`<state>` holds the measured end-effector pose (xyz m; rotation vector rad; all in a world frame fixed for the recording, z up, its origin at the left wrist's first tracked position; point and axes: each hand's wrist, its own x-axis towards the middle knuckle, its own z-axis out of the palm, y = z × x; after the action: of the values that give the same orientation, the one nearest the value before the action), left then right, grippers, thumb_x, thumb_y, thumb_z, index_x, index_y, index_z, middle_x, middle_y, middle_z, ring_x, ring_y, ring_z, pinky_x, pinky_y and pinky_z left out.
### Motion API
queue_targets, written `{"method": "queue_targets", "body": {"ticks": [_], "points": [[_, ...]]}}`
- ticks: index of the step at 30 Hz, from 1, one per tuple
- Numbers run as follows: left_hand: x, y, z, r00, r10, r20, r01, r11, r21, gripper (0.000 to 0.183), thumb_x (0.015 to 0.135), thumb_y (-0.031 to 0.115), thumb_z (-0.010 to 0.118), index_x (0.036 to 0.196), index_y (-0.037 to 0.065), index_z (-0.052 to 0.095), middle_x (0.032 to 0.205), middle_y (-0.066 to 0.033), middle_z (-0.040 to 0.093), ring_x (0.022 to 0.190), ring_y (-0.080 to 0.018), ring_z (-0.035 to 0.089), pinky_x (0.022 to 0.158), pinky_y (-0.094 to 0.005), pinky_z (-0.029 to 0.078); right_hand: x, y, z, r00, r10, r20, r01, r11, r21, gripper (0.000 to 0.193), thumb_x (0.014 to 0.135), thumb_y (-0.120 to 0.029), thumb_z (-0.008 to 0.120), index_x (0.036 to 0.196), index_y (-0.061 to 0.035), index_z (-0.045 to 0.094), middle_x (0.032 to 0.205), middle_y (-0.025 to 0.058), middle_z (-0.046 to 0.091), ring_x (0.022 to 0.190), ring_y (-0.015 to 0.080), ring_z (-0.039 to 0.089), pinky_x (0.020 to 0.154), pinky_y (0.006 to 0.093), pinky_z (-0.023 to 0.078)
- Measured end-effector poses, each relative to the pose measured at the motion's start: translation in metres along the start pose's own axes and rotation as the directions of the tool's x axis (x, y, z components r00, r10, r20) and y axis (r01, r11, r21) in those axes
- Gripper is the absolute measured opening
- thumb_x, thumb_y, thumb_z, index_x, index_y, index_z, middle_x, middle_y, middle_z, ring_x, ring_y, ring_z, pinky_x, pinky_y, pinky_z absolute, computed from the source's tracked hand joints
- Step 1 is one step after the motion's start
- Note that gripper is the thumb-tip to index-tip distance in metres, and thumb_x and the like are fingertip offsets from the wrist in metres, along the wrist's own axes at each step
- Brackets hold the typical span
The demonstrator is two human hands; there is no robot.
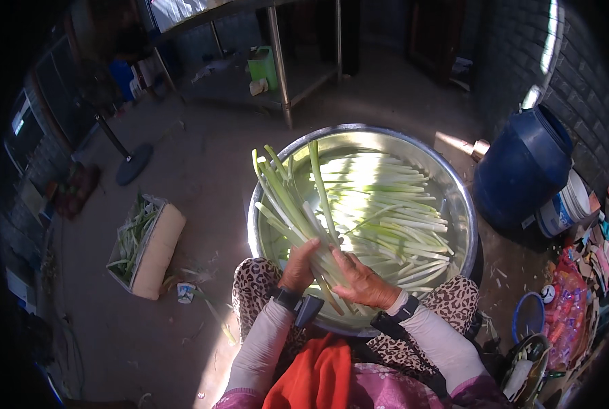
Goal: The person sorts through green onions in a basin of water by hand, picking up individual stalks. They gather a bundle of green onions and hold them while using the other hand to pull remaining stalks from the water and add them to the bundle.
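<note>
A bunch of green onion stalks [284,194] is gripped between my two hands over the near left part of a wide metal basin [351,128]. My left hand [299,267] closes round the bunch on its left side. Just to the right, my right hand [364,281] is wrapped round the lower part of the same bunch. The green ends point up and away, past the basin's left rim. Inside the basin, many more pale green onions [393,204] lie in water, mostly side by side, in bright sunlight.
A cardboard box [161,249] of green trimmings lies on the floor to the left. Behind stands a metal table [280,65] with a green container [263,67] on its lower shelf. At right are a blue barrel [522,167], white buckets [565,204] and a bag of plastic bottles [567,307].
</note>
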<state>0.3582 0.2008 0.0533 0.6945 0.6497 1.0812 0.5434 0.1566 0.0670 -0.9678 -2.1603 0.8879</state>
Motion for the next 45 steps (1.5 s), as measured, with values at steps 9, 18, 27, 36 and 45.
{"method": "queue_targets", "body": {"ticks": [9,18,27,36,45], "points": [[0.005,0.011,0.003,0.997,0.005,-0.076,-0.006,1.000,-0.011,0.040,0.088,0.028,0.056,0.115,-0.002,0.055,0.104,-0.0130,0.062,0.093,-0.0227,0.062,0.083,-0.0359,0.051,0.011,0.004,-0.001,0.998,0.033,-0.057,-0.032,0.999,0.022,0.105,0.076,-0.039,0.075,0.148,-0.0058,0.007,0.140,0.0245,0.036,0.126,0.0335,0.044,0.101,0.0374,0.040],[0.006,0.018,0.005,0.993,0.088,-0.077,-0.098,0.985,-0.144,0.043,0.087,0.024,0.059,0.115,-0.008,0.052,0.104,-0.0173,0.063,0.101,-0.0272,0.062,0.087,-0.0382,0.052,0.004,0.035,-0.021,0.957,0.251,0.146,-0.289,0.872,0.395,0.078,0.089,-0.052,0.056,0.138,0.0043,0.033,0.124,0.0241,0.054,0.113,0.0237,0.054,0.094,0.0333,0.043],[-0.002,0.028,0.011,0.992,0.123,-0.014,-0.123,0.992,-0.005,0.054,0.087,0.035,0.054,0.118,-0.009,0.050,0.109,-0.0178,0.060,0.106,-0.0272,0.058,0.095,-0.0385,0.045,0.006,0.022,-0.023,0.958,0.146,0.245,-0.256,0.818,0.515,0.081,0.086,-0.054,0.059,0.136,0.0055,0.037,0.135,0.0189,0.046,0.121,0.0224,0.047,0.098,0.0330,0.040],[0.002,0.025,0.010,0.981,0.153,-0.123,-0.164,0.983,-0.086,0.044,0.085,0.024,0.060,0.117,-0.005,0.051,0.101,-0.0166,0.063,0.096,-0.0268,0.063,0.086,-0.0390,0.052,0.012,-0.011,-0.030,0.943,-0.035,-0.331,0.034,0.999,-0.009,0.035,0.071,-0.011,0.076,0.104,-0.0077,0.064,0.101,0.0099,0.060,0.093,0.0214,0.060,0.078,0.0314,0.049],[0.005,0.017,0.010,0.972,0.172,-0.162,-0.160,0.983,0.086,0.043,0.090,0.030,0.051,0.112,-0.006,0.054,0.100,-0.0148,0.062,0.094,-0.0235,0.062,0.083,-0.0352,0.052,0.012,-0.008,-0.013,0.940,-0.191,-0.282,0.109,0.953,-0.282,0.008,0.075,0.000,0.064,0.081,-0.0037,0.061,0.077,0.0101,0.055,0.073,0.0283,0.058,0.065,0.0360,0.047]]}}
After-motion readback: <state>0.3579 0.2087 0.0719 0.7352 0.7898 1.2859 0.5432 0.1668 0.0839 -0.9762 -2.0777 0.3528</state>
